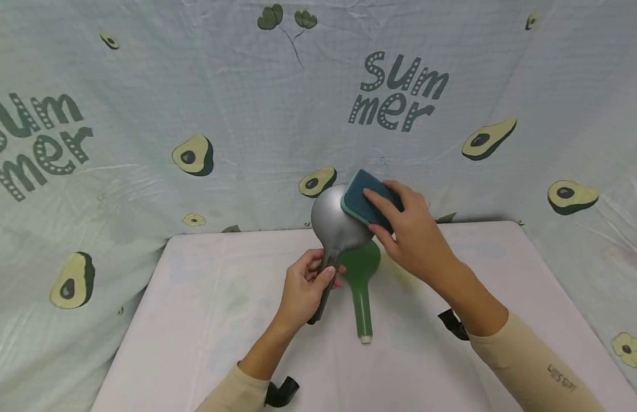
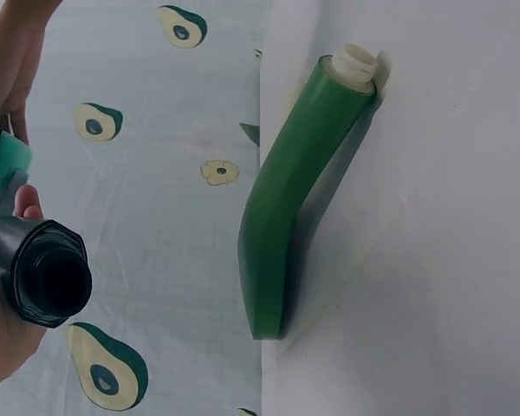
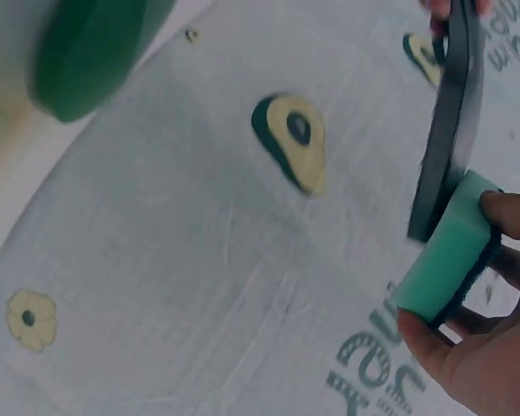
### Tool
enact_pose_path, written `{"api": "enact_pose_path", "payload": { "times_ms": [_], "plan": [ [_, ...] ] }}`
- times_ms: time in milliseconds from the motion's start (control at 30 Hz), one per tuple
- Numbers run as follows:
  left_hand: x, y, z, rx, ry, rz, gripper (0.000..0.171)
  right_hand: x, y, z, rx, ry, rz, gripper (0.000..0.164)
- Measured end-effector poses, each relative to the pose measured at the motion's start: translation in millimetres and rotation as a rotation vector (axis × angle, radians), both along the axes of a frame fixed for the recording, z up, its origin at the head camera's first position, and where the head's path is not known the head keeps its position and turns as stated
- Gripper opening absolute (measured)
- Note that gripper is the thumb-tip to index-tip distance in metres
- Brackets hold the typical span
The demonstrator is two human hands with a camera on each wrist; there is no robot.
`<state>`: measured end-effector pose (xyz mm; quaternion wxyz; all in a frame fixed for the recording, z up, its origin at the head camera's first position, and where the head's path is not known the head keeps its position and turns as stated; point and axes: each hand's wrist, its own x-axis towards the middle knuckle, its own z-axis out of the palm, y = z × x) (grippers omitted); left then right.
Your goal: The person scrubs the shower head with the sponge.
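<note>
My left hand (image 1: 300,292) grips the dark handle of a grey shower head (image 1: 330,214), holding it up over the table with its round back turned to the head camera. In the left wrist view the handle's open, hollow end (image 2: 54,276) faces the camera. With thumb and fingers my right hand (image 1: 418,237) pinches a sponge (image 1: 365,197), teal with a dark scouring side. The sponge's soft green side (image 3: 449,251) lies against the shower head's edge in the right wrist view. Behind, a green shower head (image 1: 363,289) with a white threaded end (image 2: 354,65) lies on the table.
The pale table (image 1: 205,297) ends at a hanging cloth (image 1: 246,143) printed with avocados and lettering. Black wrist straps (image 1: 283,392) show at both sleeves.
</note>
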<state>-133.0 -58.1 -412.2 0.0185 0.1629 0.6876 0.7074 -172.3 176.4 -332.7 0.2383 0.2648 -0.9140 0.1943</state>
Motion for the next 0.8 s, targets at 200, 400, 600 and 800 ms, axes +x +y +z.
{"api": "enact_pose_path", "payload": {
  "times_ms": [200,400,600,800],
  "plan": [
    [-1.9,3,-1.9,-0.021,0.027,0.039,0.026,26.4,-27,-14.9,0.185,0.128,0.12,0.062],
    [-0.6,2,-2.5,-0.029,0.039,0.048,0.026,23.2,-29,-10.7,0.182,0.118,0.137,0.065],
    [2.3,2,-0.9,-0.049,0.035,0.036,0.025,1.3,-10,8.5,0.049,0.037,0.055,0.061],
    [2.8,3,0.8,0.017,0.014,0.018,0.025,-7.5,4,13.9,-0.022,-0.004,0.012,0.061]
  ]
}}
